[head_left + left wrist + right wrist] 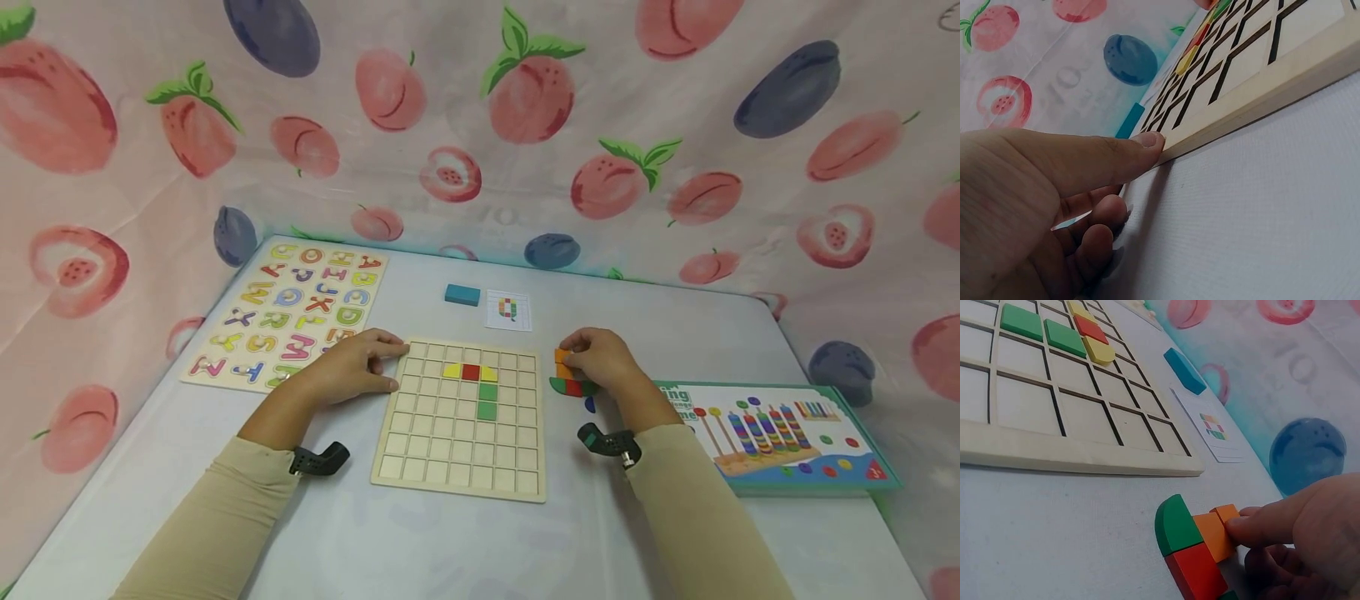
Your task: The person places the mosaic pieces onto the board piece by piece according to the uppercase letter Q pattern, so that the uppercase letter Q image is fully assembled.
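Note:
A wooden grid board (pixel 430 475) lies flat on the table. In its cells sit two yellow rounded blocks (pixel 453 371), a red square block (pixel 471 372) between them, and two green square blocks (pixel 487 411). My left hand (pixel 348 364) rests against the board's upper left edge, thumb (pixel 1149 140) touching the rim. Right of the board, my right hand (pixel 606 360) pinches an orange block (pixel 1227 512) between thumb and index finger. Against it lie another orange block (pixel 1213 536), a green rounded block (pixel 1176 526) and a red block (pixel 1196 572). A blue piece (pixel 589 405) lies nearby.
Behind the board are a teal block (pixel 462 294) and a pattern card (pixel 508 310). A wooden alphabet puzzle (pixel 247 333) lies at the left, partly behind my left hand. At the right, a game box (pixel 817 442) lies beside my right forearm. A fruit-print cloth (pixel 480 225) hangs behind.

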`<state>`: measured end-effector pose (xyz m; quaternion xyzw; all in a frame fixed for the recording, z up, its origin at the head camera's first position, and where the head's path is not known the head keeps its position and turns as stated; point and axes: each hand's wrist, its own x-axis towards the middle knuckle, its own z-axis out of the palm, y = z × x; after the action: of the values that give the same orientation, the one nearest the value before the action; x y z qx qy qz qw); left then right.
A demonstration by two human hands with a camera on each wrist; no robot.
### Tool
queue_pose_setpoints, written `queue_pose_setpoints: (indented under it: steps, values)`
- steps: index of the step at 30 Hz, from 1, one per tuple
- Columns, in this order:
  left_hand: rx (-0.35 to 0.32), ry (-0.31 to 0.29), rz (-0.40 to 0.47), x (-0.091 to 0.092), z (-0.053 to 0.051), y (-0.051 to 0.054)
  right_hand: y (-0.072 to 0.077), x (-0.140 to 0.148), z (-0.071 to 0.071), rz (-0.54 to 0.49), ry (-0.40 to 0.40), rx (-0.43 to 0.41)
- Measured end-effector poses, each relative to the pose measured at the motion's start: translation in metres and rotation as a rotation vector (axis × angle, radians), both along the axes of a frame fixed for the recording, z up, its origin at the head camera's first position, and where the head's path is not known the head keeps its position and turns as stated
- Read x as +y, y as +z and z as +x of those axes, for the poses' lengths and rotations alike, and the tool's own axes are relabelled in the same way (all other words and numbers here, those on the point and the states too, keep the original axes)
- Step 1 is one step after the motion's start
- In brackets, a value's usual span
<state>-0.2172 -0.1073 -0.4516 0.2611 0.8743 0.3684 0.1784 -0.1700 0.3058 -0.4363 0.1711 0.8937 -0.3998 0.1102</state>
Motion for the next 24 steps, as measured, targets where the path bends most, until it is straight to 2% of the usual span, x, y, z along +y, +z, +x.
queue_pose_setpoints:
  steps: [7,15,24]
  values:
    - [0.002,0.006,-0.001,0.0012,0.0004,0.0008,0.0004,0.0003,0.0005,-0.026,0.025,0.011]
    - [-0.006,0.013,-0.006,0.0011,0.0009,-0.0003,0.0021,0.0028,-0.0005,-0.036,0.016,0.01]
    - [-0.006,0.013,-0.014,0.001,0.0012,0.001,0.0071,0.0027,0.002,-0.104,0.03,0.022]
